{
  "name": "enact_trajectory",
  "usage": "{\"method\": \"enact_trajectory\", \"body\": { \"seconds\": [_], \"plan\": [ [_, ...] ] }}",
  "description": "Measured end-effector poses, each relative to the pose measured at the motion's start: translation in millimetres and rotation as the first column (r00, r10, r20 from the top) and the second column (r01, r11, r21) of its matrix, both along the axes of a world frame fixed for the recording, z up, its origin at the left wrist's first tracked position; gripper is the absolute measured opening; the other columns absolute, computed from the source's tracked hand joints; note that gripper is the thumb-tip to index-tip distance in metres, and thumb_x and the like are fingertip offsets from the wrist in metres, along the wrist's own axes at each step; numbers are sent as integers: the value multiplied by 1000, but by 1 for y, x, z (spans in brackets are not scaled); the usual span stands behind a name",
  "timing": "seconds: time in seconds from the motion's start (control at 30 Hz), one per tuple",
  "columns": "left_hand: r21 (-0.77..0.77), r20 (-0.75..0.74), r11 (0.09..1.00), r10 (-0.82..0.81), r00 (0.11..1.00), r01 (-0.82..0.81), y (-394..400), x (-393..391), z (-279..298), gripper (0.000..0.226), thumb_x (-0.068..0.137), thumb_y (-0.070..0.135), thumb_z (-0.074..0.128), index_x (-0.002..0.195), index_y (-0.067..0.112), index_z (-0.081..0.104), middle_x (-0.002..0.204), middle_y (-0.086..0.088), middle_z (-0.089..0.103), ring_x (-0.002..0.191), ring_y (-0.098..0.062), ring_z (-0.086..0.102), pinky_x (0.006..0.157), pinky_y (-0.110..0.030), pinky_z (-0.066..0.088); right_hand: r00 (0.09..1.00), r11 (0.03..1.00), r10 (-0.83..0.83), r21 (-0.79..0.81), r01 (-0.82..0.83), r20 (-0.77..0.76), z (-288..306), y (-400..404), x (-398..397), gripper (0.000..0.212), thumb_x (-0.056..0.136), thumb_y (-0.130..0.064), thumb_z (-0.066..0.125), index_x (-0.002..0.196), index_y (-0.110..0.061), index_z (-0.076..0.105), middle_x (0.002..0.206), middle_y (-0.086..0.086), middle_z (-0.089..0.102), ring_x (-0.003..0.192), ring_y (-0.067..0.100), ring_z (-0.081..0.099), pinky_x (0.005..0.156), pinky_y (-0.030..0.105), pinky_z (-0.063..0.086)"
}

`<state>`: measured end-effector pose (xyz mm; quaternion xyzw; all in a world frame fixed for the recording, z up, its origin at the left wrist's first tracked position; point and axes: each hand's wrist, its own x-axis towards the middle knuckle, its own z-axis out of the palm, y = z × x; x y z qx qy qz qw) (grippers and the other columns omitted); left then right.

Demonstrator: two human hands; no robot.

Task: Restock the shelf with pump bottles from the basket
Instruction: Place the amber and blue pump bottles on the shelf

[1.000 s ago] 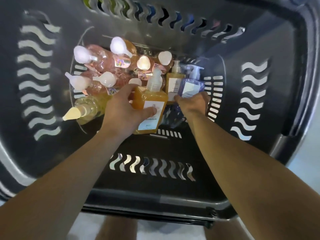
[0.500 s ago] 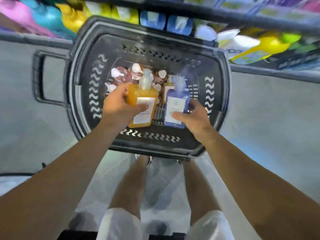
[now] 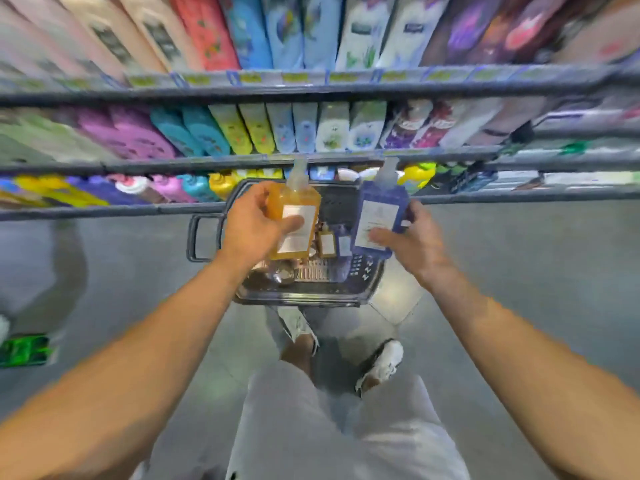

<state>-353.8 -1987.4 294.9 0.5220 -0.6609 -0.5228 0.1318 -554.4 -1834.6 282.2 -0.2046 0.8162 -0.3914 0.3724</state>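
My left hand (image 3: pixel 254 226) grips an orange pump bottle (image 3: pixel 298 209) with a white label, held upright above the basket. My right hand (image 3: pixel 410 237) grips a blue-purple pump bottle (image 3: pixel 379 211), also upright, beside the orange one. Below both hands the dark plastic basket (image 3: pixel 304 294) stands on the floor with more pump bottles (image 3: pixel 327 242) inside. The shelves (image 3: pixel 311 161) rise just beyond the basket, full of colourful bottles.
Three shelf rails cross the view, the lowest (image 3: pixel 104 211) at basket height. The basket's handle (image 3: pixel 199 237) sticks out to the left. My legs and white shoes (image 3: pixel 381 365) stand on the grey floor behind the basket. A green object (image 3: pixel 24 349) lies at far left.
Both hands have lifted their bottles out of the basket and up toward the shelves. The view has pulled back from inside the basket to show the shelving.
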Motion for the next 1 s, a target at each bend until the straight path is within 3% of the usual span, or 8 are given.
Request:
{"method": "enact_trajectory", "body": {
  "seconds": [0.07, 0.17, 0.3, 0.47, 0.6, 0.7, 0.87, 1.0],
  "plan": [
    [-69, -23, 997, -30, 999, 28, 13, -10, 38, 51, 69, 10, 86, 113, 12, 62, 96, 0, 69, 81, -13, 64, 72, -16, 51, 999, 999, 15, -48, -17, -41, 39, 14, -9, 44, 73, -4, 79, 110, -13, 56, 87, -14, 60, 73, 8, 60, 66, 18, 51],
    [-136, -82, 991, -18, 996, 7, 35, -24, 90, 59, 66, 20, 90, 117, 19, 62, 102, 1, 70, 93, -18, 67, 86, -39, 55, 995, 988, 34, -147, -48, -94, 90, 39, -27, 48, 73, -2, 79, 116, -13, 59, 98, -3, 67, 75, 3, 64, 71, 24, 55],
    [-211, -189, 977, -23, 982, -17, 76, -48, 155, 64, 64, 26, 89, 121, 21, 60, 105, 4, 71, 96, -17, 68, 92, -46, 53, 990, 959, 47, -269, -82, -133, 160, 78, -54, 52, 74, 2, 76, 118, -16, 55, 105, 0, 67, 77, 4, 67, 69, 18, 53],
    [-321, -294, 946, -60, 954, -39, 125, -88, 232, 56, 67, 20, 89, 116, 24, 62, 103, 1, 71, 94, -14, 68, 90, -43, 55, 969, 911, 13, -397, -115, -249, 232, 122, -92, 58, 74, 1, 77, 124, -16, 54, 105, -2, 67, 85, 6, 66, 67, 13, 51],
    [-412, -360, 910, -117, 926, -45, 151, -121, 289, 51, 68, 15, 88, 113, 19, 63, 100, 2, 71, 91, -12, 65, 90, -40, 54, 940, 880, -46, -459, -122, -337, 280, 150, -125, 62, 73, -7, 80, 126, -22, 52, 114, -2, 66, 100, 15, 65, 87, 37, 54],
    [-462, -391, 886, -159, 907, -44, 160, -146, 325, 53, 68, 18, 89, 115, 18, 63, 101, 1, 72, 96, -17, 67, 92, -41, 53, 920, 849, -69, -508, -149, -386, 313, 162, -152, 66, 73, -8, 80, 129, -27, 50, 119, -3, 65, 109, 17, 62, 94, 46, 53],
    [-533, -435, 845, -226, 872, -46, 162, -189, 379, 53, 71, 18, 86, 116, 24, 59, 103, 5, 69, 95, -11, 65, 87, -35, 53, 870, 813, -139, -556, -172, -473, 365, 170, -194, 78, 76, -8, 79, 139, -33, 42, 126, 0, 61, 112, 19, 60, 92, 46, 53],
    [-585, -459, 808, -254, 852, -74, 151, -223, 412, 53, 70, 16, 87, 116, 24, 59, 105, 2, 70, 95, -12, 66, 89, -33, 53, 844, 766, -175, -608, -207, -507, 404, 165, -222, 93, 79, -7, 76, 145, -48, 25, 126, -9, 56, 107, 12, 60, 86, 33, 54]
  ]
}}
